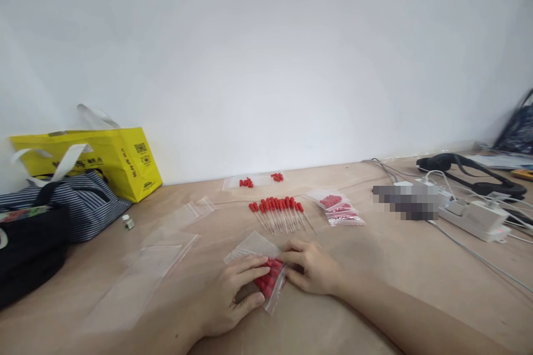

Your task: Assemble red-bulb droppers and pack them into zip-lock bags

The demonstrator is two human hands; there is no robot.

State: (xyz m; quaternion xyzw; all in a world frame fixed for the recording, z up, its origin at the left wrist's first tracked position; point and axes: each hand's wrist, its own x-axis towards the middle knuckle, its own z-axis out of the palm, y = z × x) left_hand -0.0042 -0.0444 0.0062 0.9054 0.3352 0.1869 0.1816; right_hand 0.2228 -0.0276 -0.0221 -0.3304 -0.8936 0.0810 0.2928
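A clear zip-lock bag (272, 284) with red rubber bulbs inside lies on the table between my hands. My left hand (237, 288) grips its left side, fingers over the bulbs and thumb at the lower edge. At the opposite side, my right hand (310, 267) has its bent fingers closed on the bag's edge; the fingertips are partly hidden. Just beyond, a row of droppers with red bulbs (278, 205) and thin clear stems is fanned out. Filled bags of red pieces (333, 202) overlap to the right of the row.
Flat clear bags (156, 258) are spread at left, near a small bottle (128, 222). Small red pieces (246, 182) lie on a bag by the wall. A yellow bag (120, 161) and striped bag (89, 199) stand left. Power strip (470, 219), cables and headset (478, 169) occupy the right.
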